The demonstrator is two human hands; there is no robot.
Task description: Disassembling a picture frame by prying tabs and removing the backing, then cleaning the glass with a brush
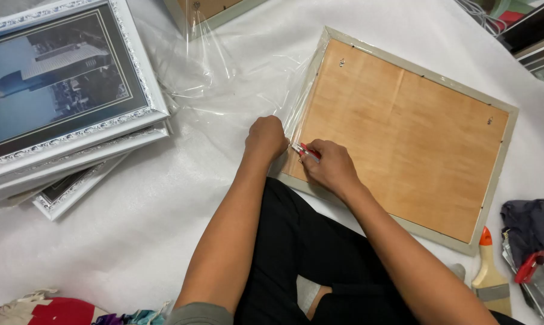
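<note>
The frame (404, 138) at two o'clock shows a tan wooden back with a pale grey-green border. The pen (307, 150) is red. White, ornately patterned frames (73, 144) lie stacked at ten o'clock. The brush (489, 274) has an orange tip.

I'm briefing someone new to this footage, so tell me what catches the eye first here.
The big picture frame lying face down right of centre, its brown backing board up. At its near left corner the left hand pinches clear plastic film while the right hand holds a small red tool. White ornate frames are stacked far left.
</note>
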